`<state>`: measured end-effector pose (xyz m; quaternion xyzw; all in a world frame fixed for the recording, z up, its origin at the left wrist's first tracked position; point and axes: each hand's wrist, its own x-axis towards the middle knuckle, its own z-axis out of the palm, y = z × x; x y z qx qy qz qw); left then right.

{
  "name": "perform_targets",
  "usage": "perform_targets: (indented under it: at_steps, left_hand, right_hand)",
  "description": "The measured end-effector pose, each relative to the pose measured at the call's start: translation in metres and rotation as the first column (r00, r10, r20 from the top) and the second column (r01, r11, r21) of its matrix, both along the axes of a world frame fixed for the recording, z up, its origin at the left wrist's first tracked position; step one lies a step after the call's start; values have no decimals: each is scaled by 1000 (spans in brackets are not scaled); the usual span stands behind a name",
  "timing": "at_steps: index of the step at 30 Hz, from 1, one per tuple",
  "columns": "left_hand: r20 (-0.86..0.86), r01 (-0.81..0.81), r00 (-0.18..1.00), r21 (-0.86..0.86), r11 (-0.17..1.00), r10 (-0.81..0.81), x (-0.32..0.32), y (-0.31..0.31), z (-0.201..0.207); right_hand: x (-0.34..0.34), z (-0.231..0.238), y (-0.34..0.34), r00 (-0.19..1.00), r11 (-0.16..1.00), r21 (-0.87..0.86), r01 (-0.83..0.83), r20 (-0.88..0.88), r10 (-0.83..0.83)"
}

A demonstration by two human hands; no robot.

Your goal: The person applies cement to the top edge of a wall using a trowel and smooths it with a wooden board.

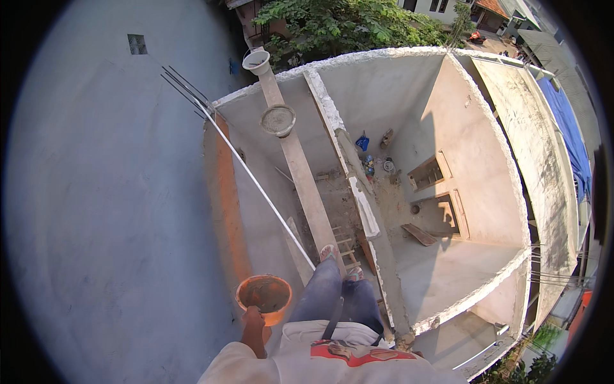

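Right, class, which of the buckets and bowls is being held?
The orange bucket: the left hand grips its near side, while the white bucket and the grey-filled bowl stand on the plank.

The orange bucket (279, 315) is round and open-topped, with a wall tapering below the rim; it stands at the near left of the scene, held at its near rim, mouth facing up; grey-brown, mortar-like material (266, 294) shows inside; the depth of the fill cannot be determined.
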<state>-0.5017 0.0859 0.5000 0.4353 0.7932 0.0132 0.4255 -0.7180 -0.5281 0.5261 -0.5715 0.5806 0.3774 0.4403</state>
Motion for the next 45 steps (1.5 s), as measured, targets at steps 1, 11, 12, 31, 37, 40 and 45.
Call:
perform_targets:
  at_steps: [1,11,12,31,37,40,45]
  left_hand:
    - [50,-17,999,-19,1000,18,0,2,-6]
    - [370,-37,926,-111,993,76,65,-12,-14]
    - [384,-53,919,-114,992,93,80,-23,-8]
    - [193,-67,978,-80,995,81,97,-40,36]
    - [168,-261,945,-126,957,280,70,1,-2]
    - [261,-253,924,-130,959,279,66,10,-16]
    - [355,-210,899,-167,963,258,76,19,-28]
  right_hand:
    - [10,3,-1,1000,1000,-1,-12,12,12]
    - [101,21,-41,951,987,-39,-156,263,161]
    - [113,29,-45,953,985,-67,-161,250,173]
    - [282,50,31,821,824,-122,-554,83,564]
    - [295,34,43,781,782,-84,-618,48,623]
    - [311,47,51,779,780,-82,-621,50,625]
    - [339,51,50,760,762,-106,-639,68,647]
